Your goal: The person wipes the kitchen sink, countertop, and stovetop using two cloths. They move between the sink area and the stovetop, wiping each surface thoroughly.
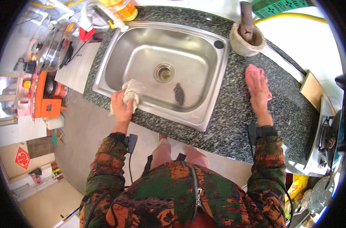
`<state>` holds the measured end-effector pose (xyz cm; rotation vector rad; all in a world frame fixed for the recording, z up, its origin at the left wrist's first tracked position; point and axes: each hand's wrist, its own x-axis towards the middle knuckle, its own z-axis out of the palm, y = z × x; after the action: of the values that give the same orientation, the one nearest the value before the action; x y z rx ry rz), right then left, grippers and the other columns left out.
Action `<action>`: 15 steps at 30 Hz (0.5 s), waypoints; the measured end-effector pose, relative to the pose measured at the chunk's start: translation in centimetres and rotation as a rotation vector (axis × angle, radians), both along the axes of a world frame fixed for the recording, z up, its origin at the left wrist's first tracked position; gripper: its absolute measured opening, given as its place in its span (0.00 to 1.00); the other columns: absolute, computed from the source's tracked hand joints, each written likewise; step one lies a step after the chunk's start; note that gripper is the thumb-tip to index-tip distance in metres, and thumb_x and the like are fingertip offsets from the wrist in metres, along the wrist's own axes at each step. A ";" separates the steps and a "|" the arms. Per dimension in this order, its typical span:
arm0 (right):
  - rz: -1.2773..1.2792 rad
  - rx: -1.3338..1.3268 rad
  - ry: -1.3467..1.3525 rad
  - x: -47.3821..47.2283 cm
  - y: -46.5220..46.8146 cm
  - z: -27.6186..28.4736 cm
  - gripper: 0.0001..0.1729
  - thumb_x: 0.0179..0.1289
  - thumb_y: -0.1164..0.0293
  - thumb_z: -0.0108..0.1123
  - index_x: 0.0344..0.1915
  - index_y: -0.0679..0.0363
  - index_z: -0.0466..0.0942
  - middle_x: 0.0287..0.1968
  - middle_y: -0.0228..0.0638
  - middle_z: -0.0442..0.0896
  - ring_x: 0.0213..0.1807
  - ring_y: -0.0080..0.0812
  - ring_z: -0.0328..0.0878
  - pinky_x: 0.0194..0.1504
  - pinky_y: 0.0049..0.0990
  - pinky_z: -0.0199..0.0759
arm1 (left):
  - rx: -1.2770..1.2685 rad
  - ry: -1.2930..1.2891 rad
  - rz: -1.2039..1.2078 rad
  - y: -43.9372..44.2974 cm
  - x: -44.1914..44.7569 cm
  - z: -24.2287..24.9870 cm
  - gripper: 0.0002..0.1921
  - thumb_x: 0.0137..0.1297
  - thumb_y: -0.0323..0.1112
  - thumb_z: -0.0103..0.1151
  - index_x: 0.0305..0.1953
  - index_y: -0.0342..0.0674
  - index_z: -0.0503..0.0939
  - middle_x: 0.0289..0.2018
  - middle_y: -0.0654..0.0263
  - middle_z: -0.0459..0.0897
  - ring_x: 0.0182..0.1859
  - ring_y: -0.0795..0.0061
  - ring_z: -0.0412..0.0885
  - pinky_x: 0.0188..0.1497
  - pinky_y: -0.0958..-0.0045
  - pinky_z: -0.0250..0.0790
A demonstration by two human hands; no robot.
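My left hand (122, 106) grips a cream cloth (131, 89) at the near left rim of the stainless steel sink (215, 95). Part of the cloth hangs over the basin's edge. On the dark speckled stone counter (233, 114), to the right of the sink, my right hand (258, 91) presses a pink cloth (254, 72) flat under its palm and fingers. Inside the basin are a round drain (164, 73) and, nearer me, a dark elongated patch (179, 94) whose nature I cannot tell.
A stone mortar (243, 47) with a wooden pestle (246, 22) stands at the back right. The white faucet (116, 21) and an orange-labelled bottle (123, 10) are at the back left. A gas stove (318, 148) and a wooden board (311, 89) border the counter's right side.
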<state>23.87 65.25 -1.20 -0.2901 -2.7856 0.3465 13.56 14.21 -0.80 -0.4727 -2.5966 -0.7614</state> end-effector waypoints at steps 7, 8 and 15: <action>0.262 -0.150 -0.064 6.8 -12.9 2.4 0.26 0.55 0.79 0.52 0.57 0.58 0.73 0.71 0.55 0.57 0.73 0.57 0.51 0.72 0.47 0.43 | 0.059 0.012 -0.045 0.0 -0.2 0.2 0.21 0.49 0.34 0.61 0.47 0.37 0.77 0.44 0.54 0.75 0.48 0.51 0.70 0.54 0.57 0.62; 0.279 -0.180 -0.066 8.5 -14.1 2.8 0.25 0.55 0.78 0.53 0.56 0.59 0.73 0.70 0.56 0.58 0.73 0.57 0.51 0.72 0.48 0.42 | 0.051 0.017 -0.046 0.0 -0.1 0.2 0.21 0.49 0.34 0.61 0.47 0.38 0.77 0.44 0.55 0.75 0.48 0.51 0.70 0.54 0.57 0.62; 0.479 -0.263 -0.098 15.4 -20.1 4.3 0.29 0.54 0.75 0.55 0.59 0.51 0.71 0.70 0.54 0.59 0.73 0.61 0.51 0.71 0.57 0.41 | 0.072 -0.057 -0.156 -1.0 -0.2 0.7 0.21 0.47 0.32 0.62 0.47 0.39 0.76 0.45 0.56 0.73 0.49 0.52 0.70 0.53 0.57 0.62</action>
<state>39.26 45.15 3.09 0.3208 -2.8780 0.8324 13.35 13.20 -0.06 -0.6461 -2.5965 -0.9289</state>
